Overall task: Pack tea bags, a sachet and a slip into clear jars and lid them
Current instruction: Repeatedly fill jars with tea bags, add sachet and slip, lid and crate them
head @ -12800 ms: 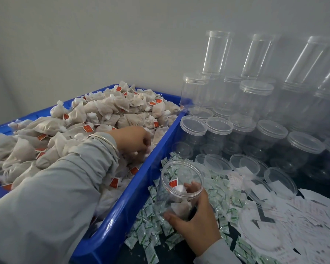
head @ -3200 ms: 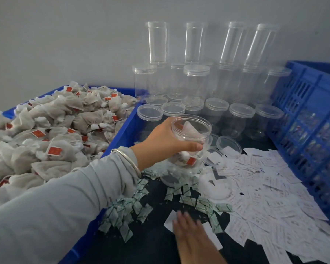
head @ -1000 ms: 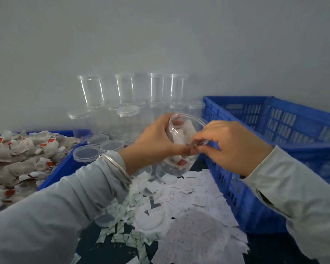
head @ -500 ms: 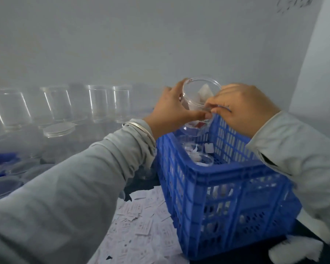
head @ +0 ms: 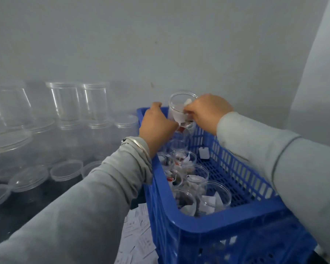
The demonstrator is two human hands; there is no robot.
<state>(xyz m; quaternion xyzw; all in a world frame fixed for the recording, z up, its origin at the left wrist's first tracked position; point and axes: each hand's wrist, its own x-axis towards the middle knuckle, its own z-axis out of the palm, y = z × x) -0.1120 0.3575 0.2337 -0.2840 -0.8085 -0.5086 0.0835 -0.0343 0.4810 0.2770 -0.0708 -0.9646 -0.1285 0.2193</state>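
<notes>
My view is dropping lower now, and the jar is sitting over the far end of the blue crate, upright, mouth up. My left hand is curling its grip around the jar's side; my right hand is pinching the white slip at the rim. Print on the slips is too blurred to read.

Packing workshop: stacked clear jars (blurred), blue crate.
</notes>
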